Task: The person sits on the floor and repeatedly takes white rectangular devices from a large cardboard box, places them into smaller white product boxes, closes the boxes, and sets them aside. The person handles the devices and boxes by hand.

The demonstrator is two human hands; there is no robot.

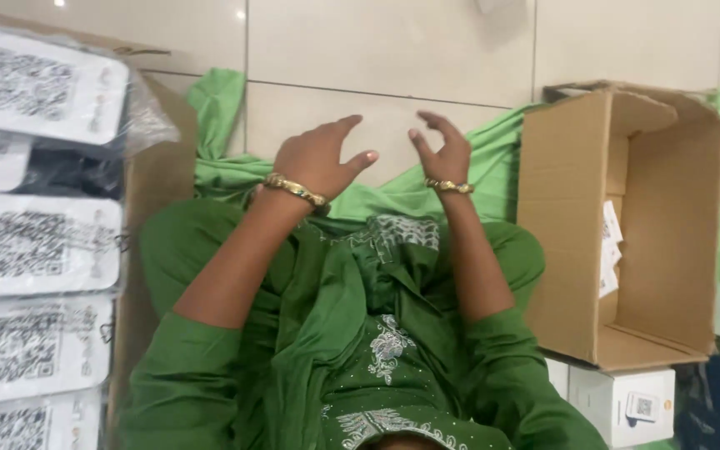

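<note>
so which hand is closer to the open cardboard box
Right. The right hand is raised, empty, beside the cardboard box, though apart from it. The left hand is farther away, beyond the right one.

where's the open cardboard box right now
In the head view the open cardboard box lies on its side at the right, on the tiled floor, just beyond the right hand and above a small white box.

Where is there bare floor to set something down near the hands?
Bare cream tiled floor lies beyond the empty left hand and right hand, between the plastic-wrapped stack of white devices and the open brown cardboard box. Both sides are crowded; green cloth covers the nearer floor.
</note>
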